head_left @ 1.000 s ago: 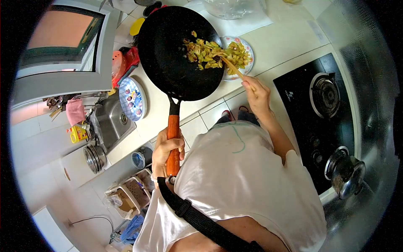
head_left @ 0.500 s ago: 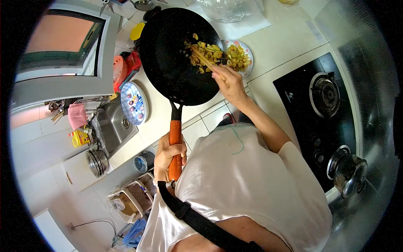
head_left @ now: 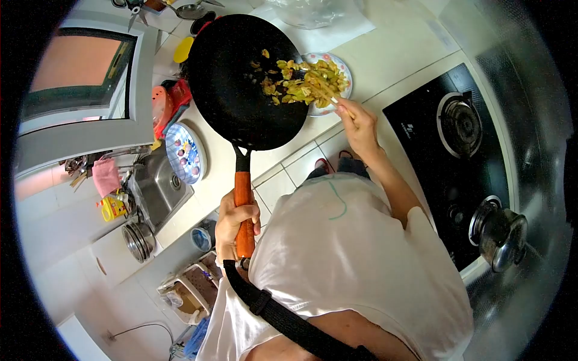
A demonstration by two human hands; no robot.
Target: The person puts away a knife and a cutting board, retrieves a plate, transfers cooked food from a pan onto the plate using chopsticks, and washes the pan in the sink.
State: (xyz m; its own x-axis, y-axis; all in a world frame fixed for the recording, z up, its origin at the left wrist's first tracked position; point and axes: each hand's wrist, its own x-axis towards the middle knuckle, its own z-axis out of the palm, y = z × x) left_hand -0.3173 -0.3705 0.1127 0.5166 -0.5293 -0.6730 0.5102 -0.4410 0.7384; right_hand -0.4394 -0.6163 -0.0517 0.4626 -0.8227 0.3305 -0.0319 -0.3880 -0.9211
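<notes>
My left hand (head_left: 236, 222) is wrapped round the wooden handle (head_left: 243, 198) of a black wok (head_left: 229, 90), whose right rim overlaps a flower-patterned plate (head_left: 346, 75). Sliced, browned green food (head_left: 289, 87) lies in the right part of the wok and also on the plate. In my right hand (head_left: 361, 127) are wooden chopsticks (head_left: 331, 98), gripped between closed fingers. Their tips reach into the food where wok and plate meet, and the food partly hides them.
A black gas stove (head_left: 439, 138) stands at the right, with a steel pot (head_left: 503, 240) on it. At the left are a sink (head_left: 158, 186), a blue-patterned plate (head_left: 200, 153) and an open window (head_left: 90, 78). A plastic bag (head_left: 307, 12) lies beyond the wok.
The chopsticks first went left into the wok, then came back right to the plate's edge. More food now lies across the rim. My left hand has kept its grip on the handle.
</notes>
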